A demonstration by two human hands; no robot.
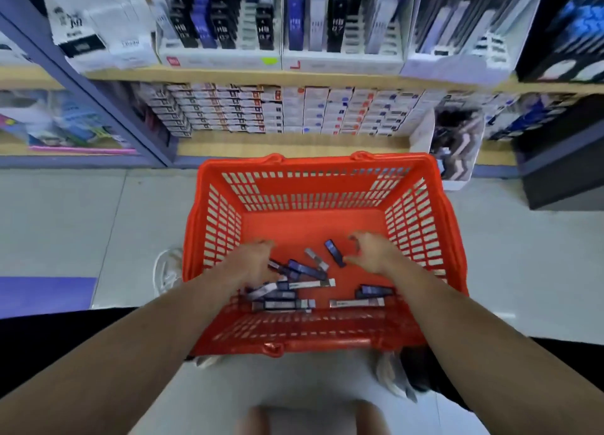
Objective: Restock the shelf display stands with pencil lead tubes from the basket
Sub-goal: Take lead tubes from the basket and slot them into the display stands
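Status: shelf (294, 74) runs past the basket's far side. The display stands (225, 60) on it are mostly stocked, but a few columns look short or bare; blur limits that call. Basket (313, 186) sits on the floor (65, 222) and both my arms reach into it. Left hand (253, 259) is over the pile at the basket's near-left, fingers curled down onto it; can't tell whether they've clamped anything. Right hand (371, 251) hovers over the basket's middle-right, fingers and thumb apart in a claw, holding nothing. Lead tubes (287, 300): a dozen or so are loose on the basket bottom, bunched toward its near wall. One dark tube (335, 253) lies alone just off the right thumb. My read: mid-restock, pickup phase. Basket is well down but not empty, with several more trips to the stands.
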